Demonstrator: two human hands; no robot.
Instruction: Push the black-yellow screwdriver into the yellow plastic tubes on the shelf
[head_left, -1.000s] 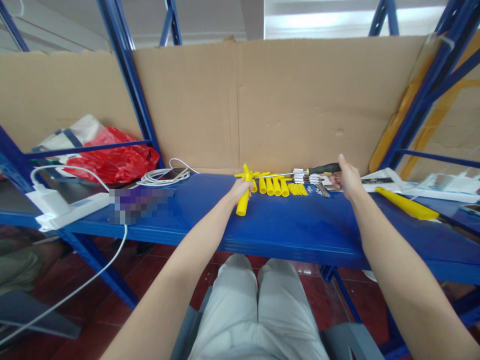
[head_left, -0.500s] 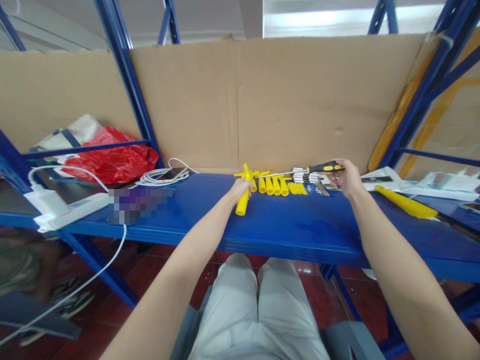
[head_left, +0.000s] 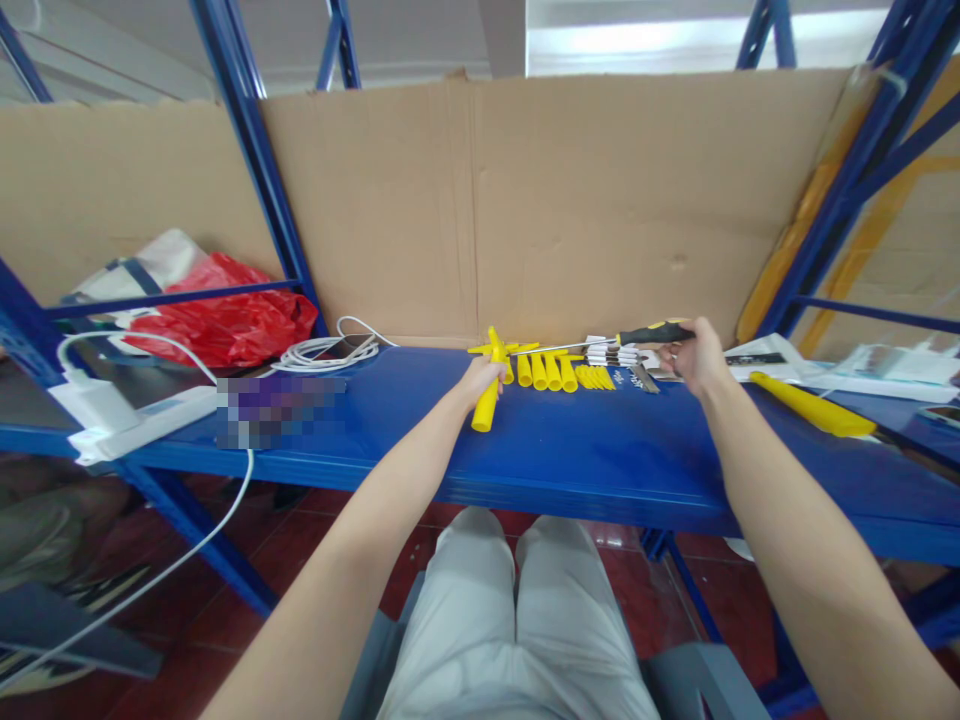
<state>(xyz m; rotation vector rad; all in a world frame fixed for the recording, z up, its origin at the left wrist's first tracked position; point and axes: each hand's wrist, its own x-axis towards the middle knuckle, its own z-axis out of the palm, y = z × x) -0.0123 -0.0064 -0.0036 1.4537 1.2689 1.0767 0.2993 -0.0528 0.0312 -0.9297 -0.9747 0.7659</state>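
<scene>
My left hand (head_left: 478,376) is clasping the yellow cross-shaped plastic piece (head_left: 486,405) over the blue metal shelf (head_left: 585,455), my right hand (head_left: 703,360) gripping the black-and-yellow-handled screwdriver (head_left: 649,334) reaching across to it. This one looks under way, unfinished; whether the yellow plastic tubes (head_left: 540,374) alongside are done, I can't tell.

The right hand (head_left: 700,358) has shifted on the screwdriver handle (head_left: 648,335), which has turned about its axis.
</scene>
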